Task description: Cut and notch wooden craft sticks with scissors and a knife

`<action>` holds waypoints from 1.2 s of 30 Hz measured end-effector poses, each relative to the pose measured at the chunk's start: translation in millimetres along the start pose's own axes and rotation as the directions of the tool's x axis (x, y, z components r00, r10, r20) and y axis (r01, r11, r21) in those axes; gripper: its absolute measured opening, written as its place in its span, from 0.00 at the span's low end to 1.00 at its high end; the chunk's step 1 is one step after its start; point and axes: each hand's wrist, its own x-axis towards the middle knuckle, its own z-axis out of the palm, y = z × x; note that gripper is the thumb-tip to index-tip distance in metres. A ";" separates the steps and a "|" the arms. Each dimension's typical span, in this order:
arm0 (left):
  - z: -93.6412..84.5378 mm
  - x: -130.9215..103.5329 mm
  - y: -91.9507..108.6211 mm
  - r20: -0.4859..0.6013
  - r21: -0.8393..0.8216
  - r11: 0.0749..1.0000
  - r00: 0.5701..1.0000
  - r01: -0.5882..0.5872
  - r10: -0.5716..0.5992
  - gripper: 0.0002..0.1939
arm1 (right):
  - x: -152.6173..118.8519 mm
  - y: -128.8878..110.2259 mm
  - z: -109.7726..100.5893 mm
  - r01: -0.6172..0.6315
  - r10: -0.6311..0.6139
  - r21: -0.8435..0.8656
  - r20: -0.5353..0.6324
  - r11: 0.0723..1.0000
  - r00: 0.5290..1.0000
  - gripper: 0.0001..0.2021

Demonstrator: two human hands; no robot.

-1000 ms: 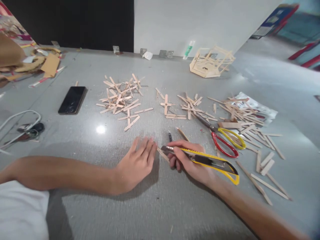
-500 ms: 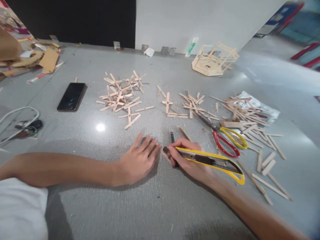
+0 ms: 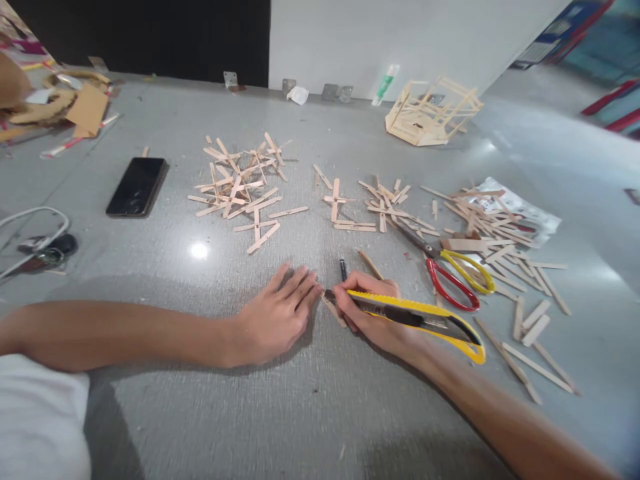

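Note:
My right hand is closed round a yellow utility knife. Its blade end points left, down at a small wooden stick lying on the grey table. My left hand lies palm down with its fingers stretched, and the fingertips reach the stick's upper end; whether they press on it I cannot tell. Just beyond my right hand are a dark pen, partly covered by the hand, and a wooden pencil-like stick. Scissors with red and yellow handles rest to the right.
Piles of craft-stick pieces lie ahead, with more sticks at right. A wooden stick frame stands at the back. A phone, keys with a white cord, and cardboard scraps are on the left.
The knife and my right hand have shifted very slightly, and more of the small stick shows beneath the blade. My left hand stays flat beside it. The view has moved a little.

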 end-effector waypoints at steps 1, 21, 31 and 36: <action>0.2 0.2 0.1 -0.003 0.000 1.000 1.000 -0.001 0.001 0.26 | -0.2 0.4 -0.1 -0.002 0.002 -0.001 -0.001 1.000 1.000 0.18; -5.9 2.9 -2.6 0.111 -0.121 0.992 0.994 0.031 -0.018 0.31 | 0.7 -1.0 -0.9 0.014 -0.014 -0.068 -0.006 0.998 1.000 0.17; -1.6 -0.1 -3.1 0.074 -0.096 0.995 0.997 -0.005 0.012 0.31 | 0.2 -7.4 0.6 -0.048 0.074 0.101 -0.270 0.994 0.960 0.12; -0.9 -0.5 -3.5 0.062 -0.106 0.994 0.998 -0.004 0.011 0.31 | -2.8 -9.6 -1.0 -0.025 0.031 0.024 -0.270 0.999 0.962 0.12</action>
